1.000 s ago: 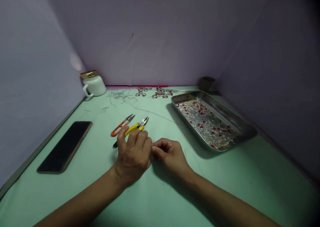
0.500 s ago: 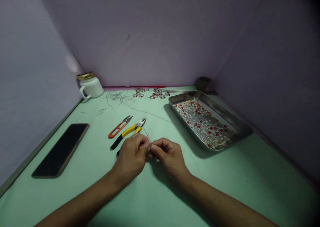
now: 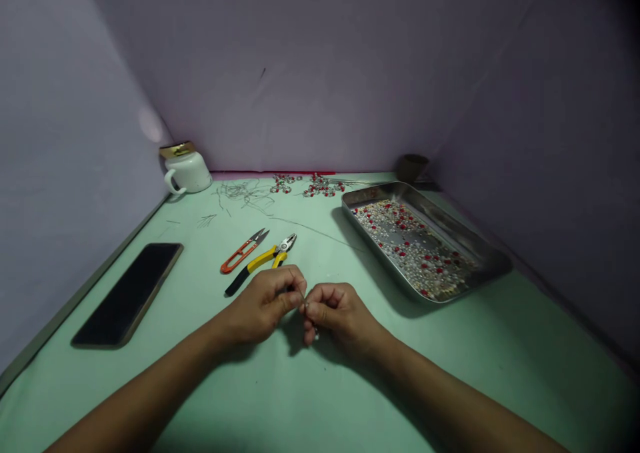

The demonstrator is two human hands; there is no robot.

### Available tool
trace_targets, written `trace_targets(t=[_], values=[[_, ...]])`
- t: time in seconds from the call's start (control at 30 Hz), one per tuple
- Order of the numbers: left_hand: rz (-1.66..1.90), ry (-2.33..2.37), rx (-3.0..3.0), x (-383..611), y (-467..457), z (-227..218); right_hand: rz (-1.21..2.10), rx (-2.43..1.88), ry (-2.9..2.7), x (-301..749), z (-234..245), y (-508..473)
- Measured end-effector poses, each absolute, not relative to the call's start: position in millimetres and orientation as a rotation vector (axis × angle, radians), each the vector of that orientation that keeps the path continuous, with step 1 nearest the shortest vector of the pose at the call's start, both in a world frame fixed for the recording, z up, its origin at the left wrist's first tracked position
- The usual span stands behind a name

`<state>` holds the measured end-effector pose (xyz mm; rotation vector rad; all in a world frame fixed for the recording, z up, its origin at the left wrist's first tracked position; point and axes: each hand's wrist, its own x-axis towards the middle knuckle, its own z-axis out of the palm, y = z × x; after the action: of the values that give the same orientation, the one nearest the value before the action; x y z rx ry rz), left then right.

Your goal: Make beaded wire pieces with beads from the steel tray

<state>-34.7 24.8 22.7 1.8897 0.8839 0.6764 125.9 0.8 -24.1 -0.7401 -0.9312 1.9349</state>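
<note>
Low over the green tabletop, my left hand (image 3: 267, 303) pinches a thin wire (image 3: 303, 298) between thumb and forefinger. My right hand (image 3: 340, 313) is closed on the same wire, its fingertips almost touching those of the left. A small whitish bead (image 3: 317, 336) shows under the right fingers; most of what is strung there is hidden. Just beyond my left hand lie yellow-and-black pliers (image 3: 263, 260), partly covered by it, and orange thread snips (image 3: 244, 252).
To the right stands a metal tray (image 3: 385, 266) of red, clear and pale beads. Beaded pieces (image 3: 323, 186) and tangled wire (image 3: 240, 192) lie at the back. A phone (image 3: 130, 296) lies left, with a white mug (image 3: 189, 173) behind it and a dark cup (image 3: 412, 168) in the far right corner.
Both hands have turned and come slightly lower. The wire end that stuck up above the fingers no longer shows, and a bead has come into sight under the right hand. The view has shifted slightly.
</note>
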Motion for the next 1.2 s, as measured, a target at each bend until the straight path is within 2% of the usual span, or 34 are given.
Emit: trace_targets(t=[0.2,0.57,0.7,0.87,0.97,1.2], values=[[0.632,0.716,1.816,-36,19,27,2.151,-0.587,-0.919,129,-25,-1],[0.907,0.575,2.373,-33,3,27,2.619,-0.341,-0.896,141,-7,-7],[1.105,0.773,2.26,-32,7,24,2.513,-0.376,-0.9,141,-8,-5],[0.903,1.166,1.933,-33,19,38,2.167,-0.651,-1.07,139,-13,2],[0.91,1.282,1.773,-35,23,48,1.996,-0.805,-1.094,136,-14,2],[0.875,1.299,1.684,-35,20,49,1.894,-0.885,-1.037,130,-12,1]])
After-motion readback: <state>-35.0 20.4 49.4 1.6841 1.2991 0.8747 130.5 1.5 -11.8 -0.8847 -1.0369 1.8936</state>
